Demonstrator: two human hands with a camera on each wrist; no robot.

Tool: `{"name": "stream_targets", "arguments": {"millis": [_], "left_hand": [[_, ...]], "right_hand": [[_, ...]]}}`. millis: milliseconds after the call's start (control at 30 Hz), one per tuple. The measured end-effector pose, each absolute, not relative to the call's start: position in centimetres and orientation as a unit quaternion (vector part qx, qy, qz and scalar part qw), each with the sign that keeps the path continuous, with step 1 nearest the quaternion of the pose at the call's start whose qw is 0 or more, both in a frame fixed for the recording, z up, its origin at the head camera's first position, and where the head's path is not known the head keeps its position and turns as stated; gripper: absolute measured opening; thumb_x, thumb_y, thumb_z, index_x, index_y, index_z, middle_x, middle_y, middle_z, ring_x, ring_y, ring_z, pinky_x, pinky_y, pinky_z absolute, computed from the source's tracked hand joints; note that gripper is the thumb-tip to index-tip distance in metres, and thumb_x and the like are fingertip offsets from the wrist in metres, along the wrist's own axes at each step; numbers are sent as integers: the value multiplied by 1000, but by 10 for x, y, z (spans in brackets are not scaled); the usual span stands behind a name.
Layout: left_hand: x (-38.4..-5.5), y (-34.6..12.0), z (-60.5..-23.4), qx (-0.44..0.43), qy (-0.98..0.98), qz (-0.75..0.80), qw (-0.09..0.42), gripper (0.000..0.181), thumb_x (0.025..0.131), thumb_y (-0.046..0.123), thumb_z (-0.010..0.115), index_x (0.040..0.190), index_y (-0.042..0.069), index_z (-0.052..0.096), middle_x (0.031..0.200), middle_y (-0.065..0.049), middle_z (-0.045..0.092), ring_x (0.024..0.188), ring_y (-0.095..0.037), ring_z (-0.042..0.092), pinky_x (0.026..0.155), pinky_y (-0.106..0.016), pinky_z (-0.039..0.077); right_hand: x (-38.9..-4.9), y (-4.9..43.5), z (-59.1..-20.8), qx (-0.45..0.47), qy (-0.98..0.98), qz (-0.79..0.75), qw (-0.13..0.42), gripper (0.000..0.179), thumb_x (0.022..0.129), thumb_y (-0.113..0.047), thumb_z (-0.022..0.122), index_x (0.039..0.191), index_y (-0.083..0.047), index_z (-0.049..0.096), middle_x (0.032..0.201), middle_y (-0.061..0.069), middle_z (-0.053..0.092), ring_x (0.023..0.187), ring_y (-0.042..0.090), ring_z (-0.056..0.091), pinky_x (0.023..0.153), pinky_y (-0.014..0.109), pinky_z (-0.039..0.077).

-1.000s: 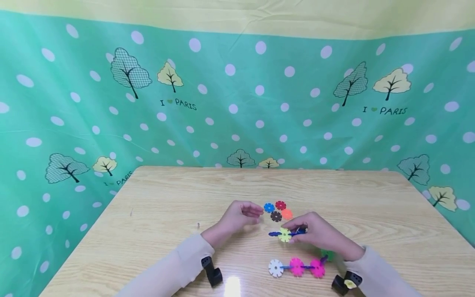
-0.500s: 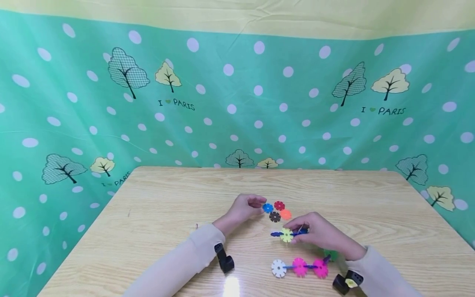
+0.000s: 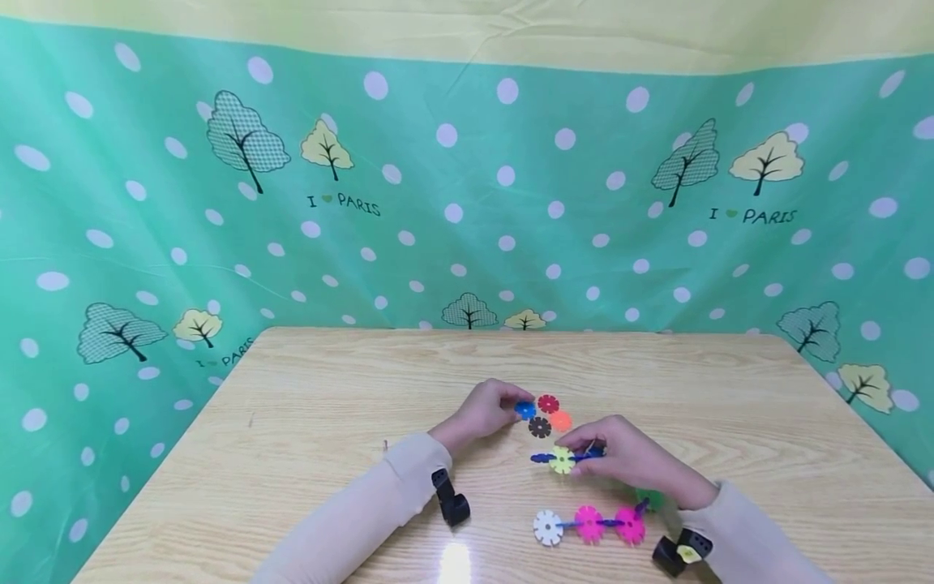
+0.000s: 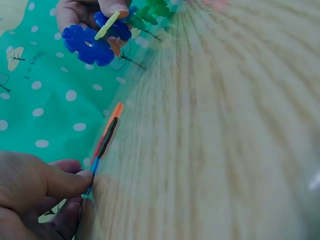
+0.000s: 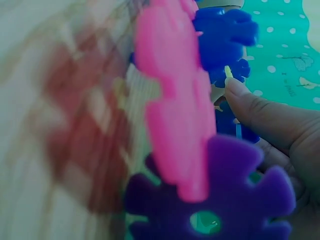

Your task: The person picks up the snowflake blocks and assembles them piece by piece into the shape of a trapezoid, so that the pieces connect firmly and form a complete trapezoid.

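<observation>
In the head view my left hand (image 3: 487,408) is at a flat blue notched disc (image 3: 525,410) on the table. The left wrist view shows thumb and fingers pinching that blue disc (image 4: 93,169) by its edge. My right hand (image 3: 626,456) grips a piece built of interlocked notched discs: a yellow disc (image 3: 562,460) slotted between dark blue discs (image 4: 90,45). Below that hand lies a row with a white disc (image 3: 548,527), pink discs (image 3: 589,525), blue links, a purple disc (image 5: 240,185) and a green disc (image 3: 649,499). My right hand hides whether both pieces join.
Beside the blue disc lie a red disc (image 3: 549,403), an orange disc (image 3: 560,421) and a dark brown disc (image 3: 540,427). The wooden table (image 3: 328,381) ends at a green dotted cloth (image 3: 409,195) hanging behind it.
My left hand has moved right and away from me to the blue disc, and its fingers have closed on the edge. My right hand stays nearly still with the joined discs.
</observation>
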State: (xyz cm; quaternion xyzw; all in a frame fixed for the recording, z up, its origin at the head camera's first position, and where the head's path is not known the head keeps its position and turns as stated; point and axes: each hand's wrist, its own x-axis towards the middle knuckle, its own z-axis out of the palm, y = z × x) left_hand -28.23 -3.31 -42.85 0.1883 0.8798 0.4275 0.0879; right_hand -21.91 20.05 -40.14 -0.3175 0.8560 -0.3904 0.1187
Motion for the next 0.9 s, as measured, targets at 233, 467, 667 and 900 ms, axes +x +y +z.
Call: {"name": "stream_targets", "arguments": {"millis": [233,467,667,900], "left_hand": [[-281,-35,-426,209,893,390,85,37,77,-1,73,111,11,69,113,-2,67,106,-17,60,94,-29,48],[-277,-42,-421,202,898,376,105,36,77,1,74,112,7,67,107,-4,66,97,-18,60,87,-28,51],[-269,-54,-419,198,896,378,120,28,77,1,74,104,7,71,105,-5,68,100,-20,60,90,-35,50],[-258,-69,-417,194,891,390,126,31,76,10,79,106,8,71,102,-2,68,94,-15,61,85,-31,51]], "right_hand": [[-220,200,-403,-323,858,-386,102,33,80,-21,74,108,-4,69,96,0,71,87,8,64,76,24,53],[-220,200,-404,-322,860,-384,96,35,80,-23,74,108,-4,69,96,-1,71,86,8,64,76,24,53],[-220,198,-404,-303,869,-382,87,32,79,-18,75,108,-4,69,95,-2,70,85,8,63,75,24,53],[-220,194,-403,-290,878,-372,74,31,79,-14,75,107,-5,69,93,-2,70,84,8,63,74,22,53]]}}
